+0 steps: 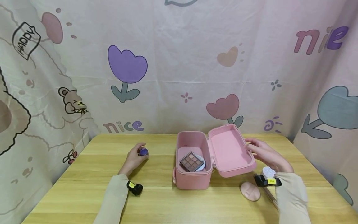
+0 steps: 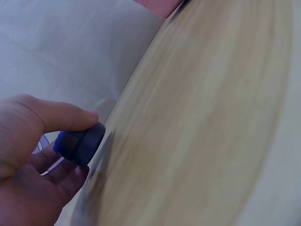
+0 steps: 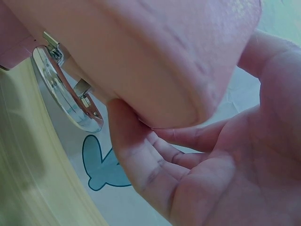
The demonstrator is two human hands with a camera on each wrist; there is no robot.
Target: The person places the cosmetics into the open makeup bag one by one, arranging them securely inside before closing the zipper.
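My left hand (image 1: 134,161) pinches a small blue-purple jar (image 1: 144,152) close over the table, left of the pink case. In the left wrist view the thumb lies on one side of the jar (image 2: 80,145) and the fingers curl behind it. The pink cosmetic case (image 1: 193,182) stands with its lid (image 1: 230,146) swung out to the right. My right hand (image 1: 267,155) holds that lid by its outer edge, fingers bent against its underside in the right wrist view. Inside the case, an eyeshadow palette (image 1: 191,161) leans on a white round item (image 1: 202,164).
Near my right forearm lie a pale pink round pad (image 1: 250,191), a white round item (image 1: 268,171) and a thin brown stick-like item (image 1: 270,196), partly hidden by the sleeve. A metal handle (image 3: 70,92) hangs from the lid. A printed curtain (image 1: 173,62) borders the wooden table (image 1: 156,205).
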